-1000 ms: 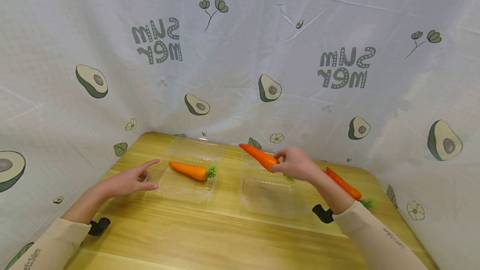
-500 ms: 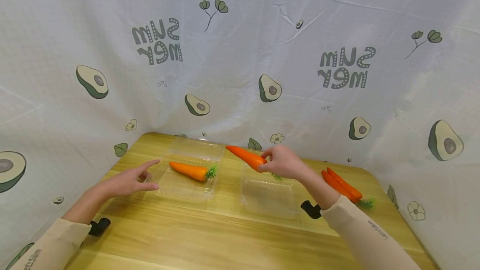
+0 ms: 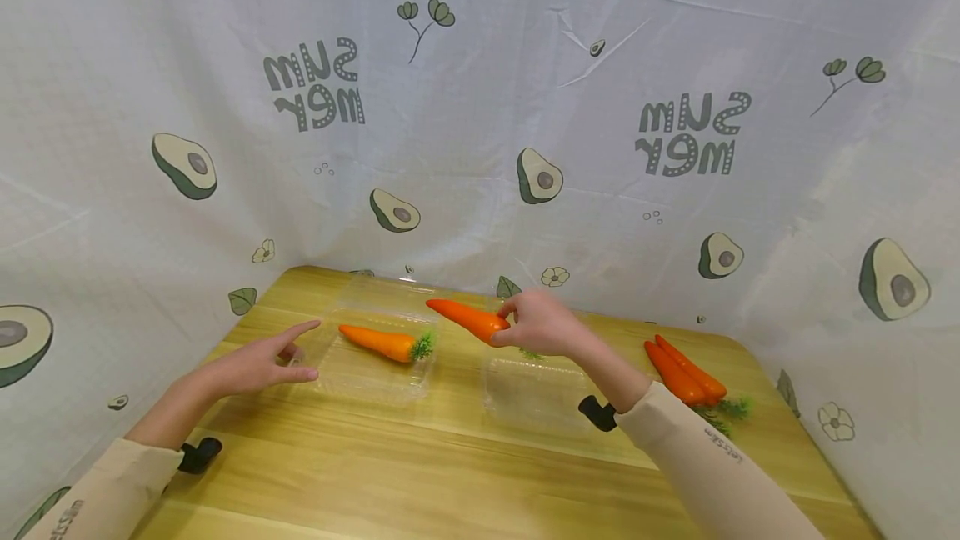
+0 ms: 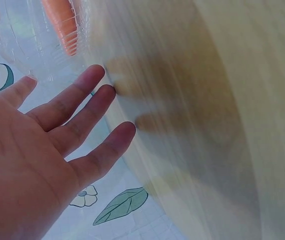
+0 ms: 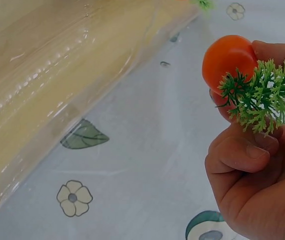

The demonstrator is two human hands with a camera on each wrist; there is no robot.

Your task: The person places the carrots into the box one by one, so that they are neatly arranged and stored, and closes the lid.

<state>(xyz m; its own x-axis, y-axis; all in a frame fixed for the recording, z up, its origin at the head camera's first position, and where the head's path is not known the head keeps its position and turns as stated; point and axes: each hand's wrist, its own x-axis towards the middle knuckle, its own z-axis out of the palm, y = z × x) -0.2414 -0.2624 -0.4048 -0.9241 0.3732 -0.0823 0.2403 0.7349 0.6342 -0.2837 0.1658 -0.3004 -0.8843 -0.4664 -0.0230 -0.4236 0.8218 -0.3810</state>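
My right hand (image 3: 542,325) pinches an orange-red toy carrot (image 3: 467,319) near its thick leafy end and holds it above the table, its tip pointing left. In the right wrist view the carrot's round end (image 5: 226,61) and green leaves (image 5: 270,97) stick out between thumb and fingers. A lighter orange carrot (image 3: 377,342) lies in the left clear plastic container (image 3: 330,377), leaves to the right. Beside that container my left hand (image 3: 255,363) is spread, holding nothing; in the left wrist view its fingertips (image 4: 126,131) meet the tabletop.
A second clear plastic container (image 3: 536,398) with its lid folded back stands right of the first. Two red-orange carrots (image 3: 675,375) lie side by side at the table's right. A printed white cloth (image 3: 465,132) hangs behind the wooden table (image 3: 420,482).
My right hand has carried its carrot leftward and slightly down, from over the right container toward the left one. The two carrots at the right are now uncovered. The left hand stays put.
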